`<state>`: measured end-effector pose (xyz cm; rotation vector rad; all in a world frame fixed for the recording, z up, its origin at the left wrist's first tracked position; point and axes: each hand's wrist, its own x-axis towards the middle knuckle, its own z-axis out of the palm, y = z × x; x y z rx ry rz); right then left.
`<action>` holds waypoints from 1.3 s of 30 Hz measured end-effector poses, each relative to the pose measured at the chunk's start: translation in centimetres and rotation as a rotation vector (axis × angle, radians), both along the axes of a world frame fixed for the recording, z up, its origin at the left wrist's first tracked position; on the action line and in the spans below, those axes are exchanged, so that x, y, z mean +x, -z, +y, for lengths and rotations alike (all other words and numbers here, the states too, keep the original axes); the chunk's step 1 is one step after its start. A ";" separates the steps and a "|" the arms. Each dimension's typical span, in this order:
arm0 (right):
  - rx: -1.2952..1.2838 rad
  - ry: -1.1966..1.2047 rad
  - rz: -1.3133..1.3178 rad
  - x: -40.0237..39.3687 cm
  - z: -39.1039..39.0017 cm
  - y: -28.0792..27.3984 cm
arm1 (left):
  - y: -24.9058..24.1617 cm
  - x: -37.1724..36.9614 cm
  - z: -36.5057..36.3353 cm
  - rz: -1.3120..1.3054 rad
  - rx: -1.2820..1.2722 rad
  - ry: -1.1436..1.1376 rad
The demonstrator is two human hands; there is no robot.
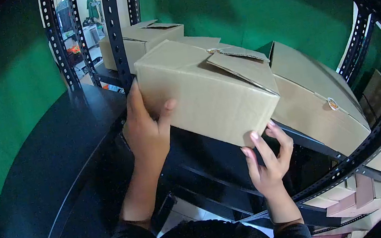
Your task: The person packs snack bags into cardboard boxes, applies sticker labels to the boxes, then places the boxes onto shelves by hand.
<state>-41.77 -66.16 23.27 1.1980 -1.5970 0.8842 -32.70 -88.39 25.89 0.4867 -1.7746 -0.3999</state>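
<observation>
A closed tan cardboard box [207, 96] is tilted in front of me, between my two hands. My left hand [148, 128] grips its left end, with the thumb against the front face and the fingers along the left edge. At the lower right corner, my right hand [271, 163] presses its fingertips to the box, the fingers bent. One top flap is slightly lifted, and a small round sticker [213, 51] sits by the seam. The underside of the box is hidden from me.
Behind stands another cardboard box [156, 34] on the black shelf; a larger box [317, 92] with a sticker lies to the right. Perforated black metal posts [115, 36] rise at the left. A black surface [63, 140] is on the left, and several boxes [364, 191] lie lower right.
</observation>
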 end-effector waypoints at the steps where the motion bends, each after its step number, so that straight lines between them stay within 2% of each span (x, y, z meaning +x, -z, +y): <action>1: 0.028 0.039 0.030 0.0 -0.4 -0.2 | -0.1 -0.3 -0.3 -0.036 -0.017 -0.051; 3: 0.028 0.027 0.032 0.0 -1.4 -0.5 | -0.8 -0.7 -0.4 -0.025 0.033 0.001; 5: 0.057 0.099 0.047 0.1 -2.3 -0.8 | -0.9 -1.3 -0.9 0.095 -0.282 -0.122; 6: 0.071 0.126 0.038 -0.1 -2.8 -0.7 | -0.2 -1.7 -1.0 0.148 -0.315 -0.079; 10: 0.129 0.284 0.001 -0.8 -3.7 -1.1 | 0.8 -2.5 -0.1 0.021 -0.379 0.126; 12: 0.293 0.503 -0.020 -0.8 -3.8 -1.8 | 0.9 -3.2 -0.2 -0.029 -0.411 0.166; 16: 0.408 0.626 -0.062 -1.6 -4.4 -1.5 | 0.4 -5.5 -0.6 -0.066 -0.454 0.245; 17: 0.409 0.634 -0.067 -1.7 -4.2 -1.7 | 0.1 -6.0 -0.7 -0.038 -0.461 0.267; 19: 0.221 0.602 -0.095 -1.7 -3.6 -2.7 | -0.5 -7.1 -0.9 -0.018 -0.484 0.276; 21: 0.114 0.683 -0.045 -2.2 -2.7 -4.1 | -0.8 -8.0 -1.1 -0.060 -0.431 0.266; 23: 0.038 0.720 -0.003 -3.4 -1.6 -5.4 | -1.2 -8.8 -1.4 -0.014 -0.481 0.209; 26: 0.059 0.809 0.025 -5.1 -0.7 -6.5 | -2.2 -9.3 -1.7 0.031 -0.437 0.223; 33: 0.075 0.650 0.024 -6.4 0.1 -6.1 | -2.4 -10.6 -3.0 0.080 -0.347 0.329; 39: 0.010 0.622 0.118 -7.0 0.1 -6.3 | -2.3 -11.1 -3.5 0.082 -0.365 0.346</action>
